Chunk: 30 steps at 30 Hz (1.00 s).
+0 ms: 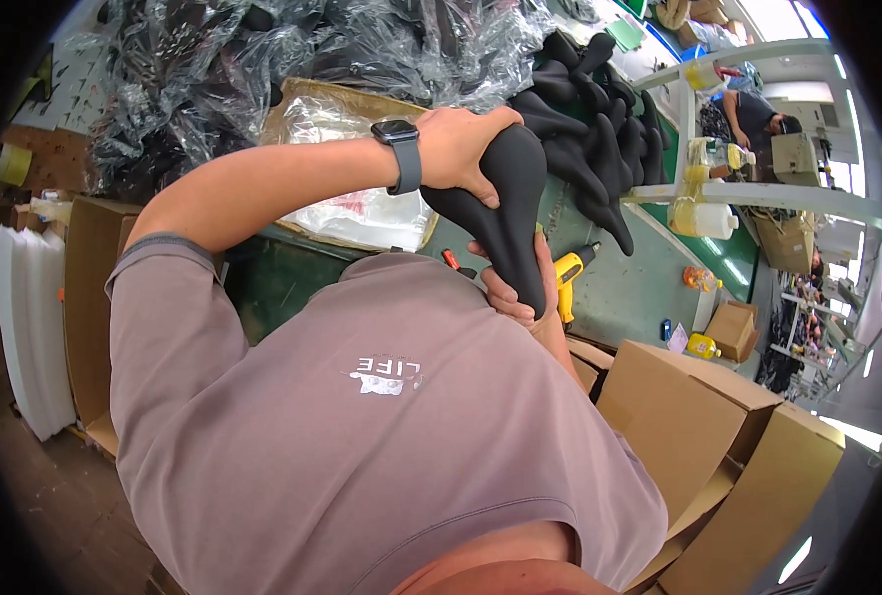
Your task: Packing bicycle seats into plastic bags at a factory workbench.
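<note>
A black bicycle saddle point(512, 213) is held up in front of my chest, its wide end away from me and its narrow nose towards me. My left hand point(458, 149), with a dark watch on the wrist, grips the wide end, thumb lying across the face of the saddle. Around the nose, the fingers of my right hand point(505, 297) are closed, partly hidden by the saddle. Just beyond my right hand lies a yellow heat gun point(572, 266) on the green table point(615, 297). A small red-handled tool point(450, 260) lies close by my right fingers.
More black saddles point(595, 139) are piled at the far right. Clear plastic wrapping point(292, 59) covers dark items at the back. An open carton point(416, 104) holds clear plastic bags. Cardboard boxes point(664, 397) stand at my right, white foam sheets point(29, 327) at my left. A person point(751, 114) works beyond the white frame.
</note>
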Motion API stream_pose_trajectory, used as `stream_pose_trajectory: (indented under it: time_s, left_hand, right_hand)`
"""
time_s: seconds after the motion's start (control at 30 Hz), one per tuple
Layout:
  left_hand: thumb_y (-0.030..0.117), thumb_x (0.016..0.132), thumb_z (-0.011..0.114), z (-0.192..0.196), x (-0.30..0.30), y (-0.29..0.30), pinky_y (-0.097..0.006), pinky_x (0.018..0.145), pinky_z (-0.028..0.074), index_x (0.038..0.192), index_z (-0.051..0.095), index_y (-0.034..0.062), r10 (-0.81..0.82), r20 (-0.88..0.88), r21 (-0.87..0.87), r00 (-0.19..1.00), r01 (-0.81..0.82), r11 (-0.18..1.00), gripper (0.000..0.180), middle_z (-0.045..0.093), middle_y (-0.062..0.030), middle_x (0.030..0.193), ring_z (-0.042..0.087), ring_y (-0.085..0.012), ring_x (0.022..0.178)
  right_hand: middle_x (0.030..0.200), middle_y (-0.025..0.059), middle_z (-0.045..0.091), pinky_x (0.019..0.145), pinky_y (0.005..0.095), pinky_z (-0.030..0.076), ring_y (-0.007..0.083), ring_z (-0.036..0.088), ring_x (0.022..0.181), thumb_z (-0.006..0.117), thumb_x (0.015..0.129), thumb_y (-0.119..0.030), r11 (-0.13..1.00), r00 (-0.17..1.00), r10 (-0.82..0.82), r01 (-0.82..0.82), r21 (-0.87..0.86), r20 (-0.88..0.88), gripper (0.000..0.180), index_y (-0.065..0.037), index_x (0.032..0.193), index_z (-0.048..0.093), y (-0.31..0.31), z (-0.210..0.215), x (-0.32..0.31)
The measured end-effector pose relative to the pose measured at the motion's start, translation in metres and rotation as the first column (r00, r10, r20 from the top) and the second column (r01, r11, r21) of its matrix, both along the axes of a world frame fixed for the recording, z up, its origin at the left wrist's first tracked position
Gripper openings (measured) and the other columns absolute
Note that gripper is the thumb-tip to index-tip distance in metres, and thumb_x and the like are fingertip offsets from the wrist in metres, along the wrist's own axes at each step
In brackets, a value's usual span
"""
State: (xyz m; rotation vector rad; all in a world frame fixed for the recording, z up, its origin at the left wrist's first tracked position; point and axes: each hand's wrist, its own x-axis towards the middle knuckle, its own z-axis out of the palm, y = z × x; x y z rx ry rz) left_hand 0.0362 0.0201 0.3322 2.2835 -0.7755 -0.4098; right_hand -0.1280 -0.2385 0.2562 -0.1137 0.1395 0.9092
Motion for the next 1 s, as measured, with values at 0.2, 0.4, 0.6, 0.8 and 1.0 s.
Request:
stream_pose_trajectory:
  time_s: [0.2,0.4,0.6,0.8,1.0]
  left_hand:
    - [0.032,0.088,0.096,-0.043,0.056,-0.002,-0.041,0.110,0.056,0.163,0.048,0.0040,-0.151,-0.206,-0.359,0.967,0.069,0.931,0.093,0.074,-0.0193,0.138,0.073,-0.0303,0.127]
    - [0.051,0.094,0.087,-0.196,0.034,0.038,-0.046,0.088,0.061,0.137,0.066,0.0033,0.699,-0.016,-0.127,0.715,-0.694,0.708,0.068,0.079,-0.0216,0.118,0.078,-0.0358,0.104]
    - [0.042,0.092,0.086,-0.374,-0.048,0.066,-0.055,0.087,0.060,0.121,0.071,0.0048,0.718,0.227,0.241,0.658,-0.752,0.614,0.049,0.079,-0.0212,0.111,0.076,-0.0425,0.103]
    - [0.007,0.100,0.064,-0.266,-0.060,0.106,-0.043,0.083,0.060,0.120,0.077,0.0014,0.700,-0.368,-0.256,0.613,-0.790,0.557,0.025,0.081,-0.0201,0.099,0.080,-0.0339,0.095]
    - [-0.003,0.093,0.052,-0.175,-0.101,0.119,-0.039,0.086,0.059,0.125,0.073,0.0008,0.621,-0.357,-0.513,0.697,-0.702,0.493,0.039,0.080,-0.0151,0.103,0.078,-0.0235,0.095]
  right_hand:
    - [0.087,0.0144,0.055,0.037,0.0227,0.044,0.0146,0.053,0.049,0.045,0.111,-0.078,0.970,0.994,-0.019,0.045,0.240,-0.110,0.106,0.011,0.168,0.033,0.009,-0.005,0.009]
    - [0.082,0.0129,0.057,0.037,0.0230,0.046,0.0132,0.054,0.045,0.045,0.108,-0.082,0.925,0.974,-0.208,0.165,0.343,0.092,0.108,0.006,0.169,0.030,-0.007,-0.005,0.015]
    - [0.084,0.0136,0.062,0.039,0.0284,0.045,0.0145,0.049,0.042,0.039,0.106,-0.088,0.974,0.959,-0.217,0.226,-0.030,0.182,0.109,0.003,0.166,0.038,-0.006,0.019,0.015]
    - [0.102,0.0078,0.078,0.074,0.0304,0.058,0.0123,0.070,0.078,0.086,0.092,-0.006,0.073,0.753,0.068,0.650,-0.756,0.654,0.026,0.001,0.115,0.075,-0.021,-0.013,0.021]
    - [0.119,0.0157,0.076,0.071,0.0365,0.064,0.0236,0.077,0.081,0.077,0.092,0.003,0.354,0.799,0.111,0.524,-0.775,0.591,0.065,-0.001,0.151,0.049,-0.005,-0.025,0.037]
